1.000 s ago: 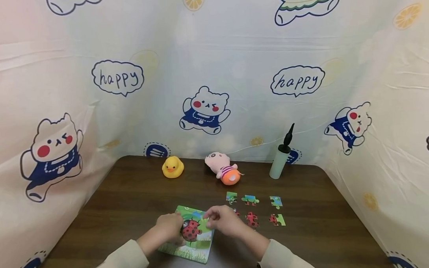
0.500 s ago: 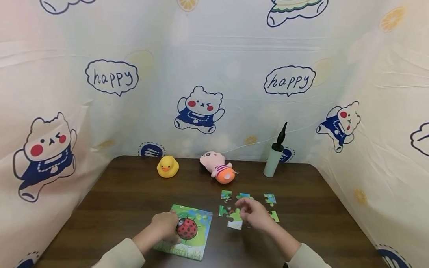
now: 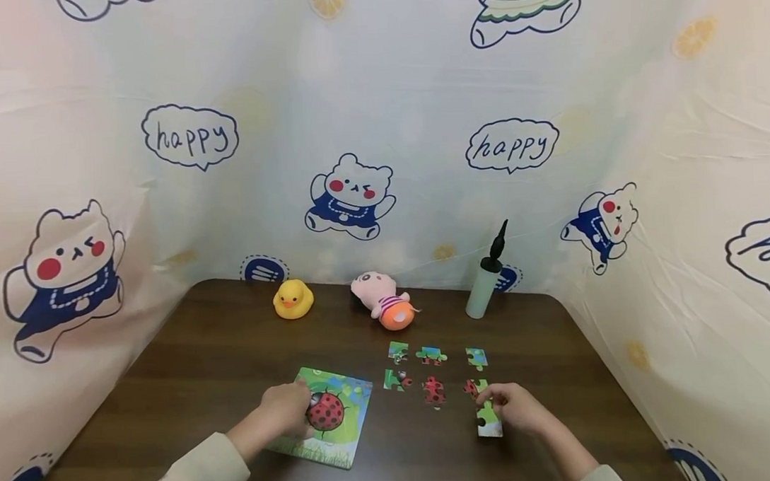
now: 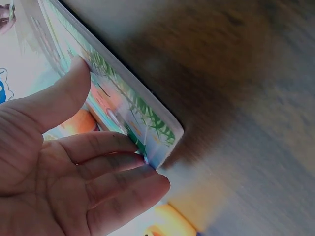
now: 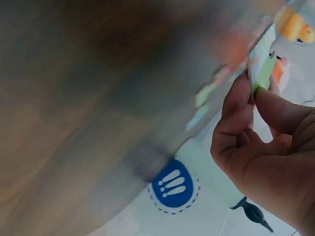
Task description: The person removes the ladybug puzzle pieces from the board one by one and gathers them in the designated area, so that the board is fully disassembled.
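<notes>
My left hand holds the left side of a square jigsaw board printed with a ladybug on green. In the left wrist view the thumb lies over the board and the fingers are at its edge. Over on the right, my right hand pinches a green and white jigsaw piece between thumb and fingers. That piece appears nearly edge-on in the right wrist view. Just beyond it lies a red and green jigsaw piece, partly covered by the fingers. A red spotted jigsaw piece lies between board and right hand.
Further jigsaw pieces lie in two rows, among them a green corner piece and a blue-green one. Along the back of the brown table stand a yellow duck, a pink plush toy and a pale green hand pump.
My right hand has carried the green and white piece rightward, from the board to below the right end of the laid-out pieces. The left hand has stayed on the board.
</notes>
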`<state>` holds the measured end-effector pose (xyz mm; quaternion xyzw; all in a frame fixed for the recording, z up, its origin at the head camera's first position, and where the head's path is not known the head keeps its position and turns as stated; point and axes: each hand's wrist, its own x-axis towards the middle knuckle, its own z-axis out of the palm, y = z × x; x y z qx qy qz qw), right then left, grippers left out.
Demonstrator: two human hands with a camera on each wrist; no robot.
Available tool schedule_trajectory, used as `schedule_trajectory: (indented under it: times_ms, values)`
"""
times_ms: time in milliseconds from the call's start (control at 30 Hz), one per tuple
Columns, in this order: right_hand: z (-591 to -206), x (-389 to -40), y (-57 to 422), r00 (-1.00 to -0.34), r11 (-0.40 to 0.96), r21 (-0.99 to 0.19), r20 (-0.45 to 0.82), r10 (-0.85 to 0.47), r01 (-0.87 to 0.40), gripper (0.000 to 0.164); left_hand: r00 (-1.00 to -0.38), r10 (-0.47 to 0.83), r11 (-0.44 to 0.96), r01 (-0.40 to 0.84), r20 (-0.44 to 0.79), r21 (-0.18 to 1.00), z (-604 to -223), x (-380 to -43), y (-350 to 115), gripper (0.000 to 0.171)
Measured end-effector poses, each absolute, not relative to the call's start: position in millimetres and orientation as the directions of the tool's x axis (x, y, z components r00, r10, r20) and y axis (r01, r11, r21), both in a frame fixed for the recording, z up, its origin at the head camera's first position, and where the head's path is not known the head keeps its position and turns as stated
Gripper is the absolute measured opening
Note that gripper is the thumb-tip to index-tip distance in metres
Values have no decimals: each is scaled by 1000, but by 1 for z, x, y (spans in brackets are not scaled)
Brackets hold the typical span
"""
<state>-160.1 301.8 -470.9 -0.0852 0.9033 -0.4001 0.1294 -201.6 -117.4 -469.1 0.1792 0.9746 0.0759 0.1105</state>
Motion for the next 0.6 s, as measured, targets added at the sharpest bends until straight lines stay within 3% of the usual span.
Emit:
schedule_trajectory:
  times_ms: [267,467,600]
  values:
    - [-488,-157,305,-957,793,-597,-141,-252,-120,34,-908,360,927,323,-215,191,-468,-203,-114,60]
    - [-491,-162,310,-930,730,-672,-175,-323,-128,24,-901,348,932,302,-258,202,-467,-205,-112,60]
    - [-489,-167,315,-890,651,-751,-218,-400,-108,26,-901,347,933,304,-261,192,-467,-207,-112,56]
